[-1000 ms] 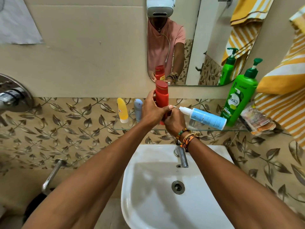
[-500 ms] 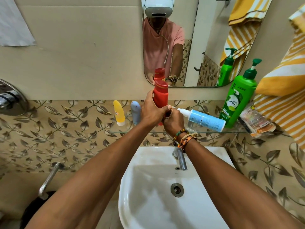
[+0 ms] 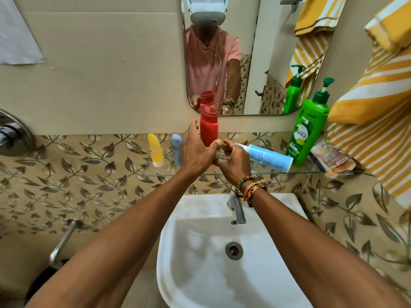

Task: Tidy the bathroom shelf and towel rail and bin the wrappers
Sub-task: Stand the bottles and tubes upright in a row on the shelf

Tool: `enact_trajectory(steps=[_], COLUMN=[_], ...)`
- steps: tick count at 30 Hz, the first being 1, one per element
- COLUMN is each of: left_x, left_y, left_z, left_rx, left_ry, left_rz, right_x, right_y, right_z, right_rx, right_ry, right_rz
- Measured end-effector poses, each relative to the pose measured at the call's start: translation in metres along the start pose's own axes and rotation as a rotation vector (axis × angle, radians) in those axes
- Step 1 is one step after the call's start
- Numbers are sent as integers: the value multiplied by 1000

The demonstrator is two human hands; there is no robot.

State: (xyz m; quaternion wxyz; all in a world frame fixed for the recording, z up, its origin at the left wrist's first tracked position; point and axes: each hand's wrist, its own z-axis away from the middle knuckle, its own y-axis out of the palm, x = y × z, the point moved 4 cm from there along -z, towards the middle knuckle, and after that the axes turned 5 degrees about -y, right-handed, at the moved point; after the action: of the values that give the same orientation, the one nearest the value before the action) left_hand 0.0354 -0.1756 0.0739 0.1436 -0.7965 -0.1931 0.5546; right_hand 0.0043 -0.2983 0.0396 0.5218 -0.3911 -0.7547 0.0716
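Head view looked down over a basin (image 3: 200, 241) at a glass shelf (image 3: 300, 172) fixed below a mirror (image 3: 255, 52). A red bottle (image 3: 208, 127) stood upright near the shelf's middle, close to the wall. The left hand (image 3: 196, 152) was spread, fingers apart and lifted off the bottle's left side, with only the thumb reaching across in front of its base. The right hand (image 3: 233, 161) sat low at the bottle's right foot, fingers loosely curled; whether they touched the bottle could not be told. Neither hand was clamped on anything. The pose read as steadying a tall bottle while letting go, so that it would not tip on the narrow glass.

Left of the bottle, a yellow tube (image 3: 155, 150) and a grey-blue tube (image 3: 177, 150) stood on their caps, side by side. To the right, a blue bottle (image 3: 269, 157) lay on its side, nozzle toward the right hand, probably next to be stood up. Beyond it stood a green pump bottle (image 3: 308, 134), and wrappers (image 3: 331, 158) lay at the shelf's right end, not yet binned. Striped towels (image 3: 373, 121) hung bunched at the far right, so the rail looked untidied.
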Motion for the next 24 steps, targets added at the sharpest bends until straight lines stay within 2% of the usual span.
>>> enact_trajectory(steps=[3, 6, 11, 16, 24], left_x=[-10, -19, -28, -41, -43], left_y=[-8, -11, 1, 17, 44], left_z=[13, 25, 38, 49, 53], left_rx=[-80, -89, 7, 98, 232], left_ry=[180, 296, 420, 679, 671], left_rz=[-92, -172, -344, -643, -705], right_x=[-5, -10, -13, -15, -23], right_y=[-14, -30, -56, -76, -101], right_z=[7, 16, 21, 27, 35], right_rx=[-19, -38, -15, -4, -3], right_ry=[-28, -62, -90, -180, -131], right_rz=[157, 240, 378, 605, 727])
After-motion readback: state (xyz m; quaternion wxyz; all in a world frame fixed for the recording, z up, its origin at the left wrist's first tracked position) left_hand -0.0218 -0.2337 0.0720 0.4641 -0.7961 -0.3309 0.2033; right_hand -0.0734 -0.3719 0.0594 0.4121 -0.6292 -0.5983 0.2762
